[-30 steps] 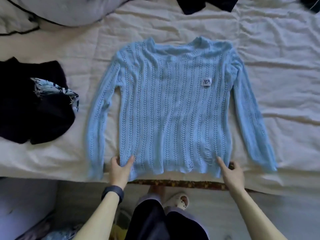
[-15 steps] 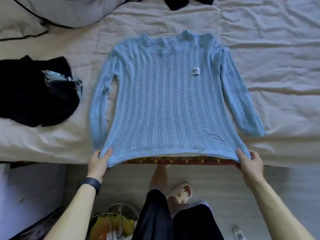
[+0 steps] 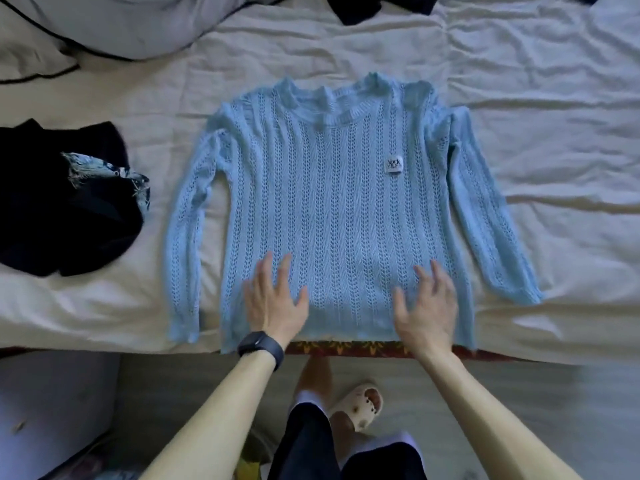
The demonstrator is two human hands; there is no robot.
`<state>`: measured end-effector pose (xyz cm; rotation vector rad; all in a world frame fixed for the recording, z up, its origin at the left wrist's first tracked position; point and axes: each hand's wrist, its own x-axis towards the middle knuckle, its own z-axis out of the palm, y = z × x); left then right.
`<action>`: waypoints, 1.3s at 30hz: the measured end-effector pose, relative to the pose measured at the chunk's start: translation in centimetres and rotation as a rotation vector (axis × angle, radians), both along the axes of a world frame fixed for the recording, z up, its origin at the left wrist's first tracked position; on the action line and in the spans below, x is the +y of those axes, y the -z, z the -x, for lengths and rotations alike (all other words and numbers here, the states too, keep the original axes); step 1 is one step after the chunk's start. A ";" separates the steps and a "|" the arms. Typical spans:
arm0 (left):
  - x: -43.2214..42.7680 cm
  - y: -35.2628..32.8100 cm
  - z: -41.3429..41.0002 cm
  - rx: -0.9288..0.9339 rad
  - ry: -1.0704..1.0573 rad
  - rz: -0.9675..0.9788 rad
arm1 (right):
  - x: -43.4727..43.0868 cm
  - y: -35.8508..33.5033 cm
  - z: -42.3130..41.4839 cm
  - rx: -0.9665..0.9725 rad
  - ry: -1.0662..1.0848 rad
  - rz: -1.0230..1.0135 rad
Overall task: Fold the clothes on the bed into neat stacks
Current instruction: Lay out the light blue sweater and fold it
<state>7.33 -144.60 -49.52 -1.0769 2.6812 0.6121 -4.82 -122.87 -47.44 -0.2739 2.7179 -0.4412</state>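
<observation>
A light blue knitted sweater (image 3: pixel 339 209) lies face up and spread flat on the white bed sheet (image 3: pixel 554 140), both sleeves out to the sides, a small white label on its chest. Its hem reaches the bed's near edge. My left hand (image 3: pixel 275 303), with a dark watch on the wrist, lies flat on the lower left of the sweater with fingers spread. My right hand (image 3: pixel 426 306) is over the lower right part, fingers straight and spread. Neither hand grips the fabric.
A pile of dark clothes with a patterned blue-white piece (image 3: pixel 65 199) lies on the bed to the left. A grey pillow (image 3: pixel 121 22) sits at the top left, another dark garment (image 3: pixel 367 6) at the top edge. My slippered foot (image 3: pixel 360 407) stands on the floor below.
Both hands let go of the sweater's hem corners and moved inward onto its lower body, now lying flat. The sweater's hem settled onto the bed near the edge.
</observation>
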 end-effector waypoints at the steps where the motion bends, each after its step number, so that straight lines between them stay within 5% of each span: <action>1: -0.1 0.5 2.6 0.029 0.087 0.019 | -2.2 0.5 0.8 0.024 -0.083 0.020; 6: -1.9 5.6 11.2 -0.019 0.409 0.094 | -7.9 5.9 5.2 0.038 -0.382 -0.087; 11: -2.8 9.4 11.1 -0.072 0.438 0.164 | -5.6 7.5 7.9 -0.133 -0.532 -0.052; 14: -2.5 9.1 11.4 -0.086 0.443 0.149 | -3.3 4.8 10.6 0.052 -0.231 0.187; 17: -1.8 7.9 12.7 -0.075 0.368 0.132 | 1.3 3.1 14.9 0.187 0.314 0.069; 19: -0.8 7.1 15.0 0.008 0.314 0.089 | 4.9 2.4 17.6 0.010 0.575 -0.076; 21: 0.8 6.4 18.3 0.088 0.335 0.062 | 8.1 1.9 19.9 -0.265 0.570 -0.118; 24: 4.2 5.3 24.9 0.142 0.377 0.017 | 11.8 0.3 23.7 -0.538 0.403 0.050; 26: 6.1 4.9 29.3 0.112 0.368 0.000 | 13.8 -1.5 28.4 -0.578 0.540 0.307; 29: 8.4 4.6 34.5 0.010 0.305 -0.034 | 17.7 -4.8 37.6 -0.428 0.665 0.455; 34: 10.9 4.8 39.3 -0.125 0.069 -0.074 | 23.8 -8.6 50.9 -0.068 0.439 0.311; 39: 11.8 4.6 41.4 -0.325 0.041 0.002 | 26.6 -3.5 54.1 -0.089 0.304 0.153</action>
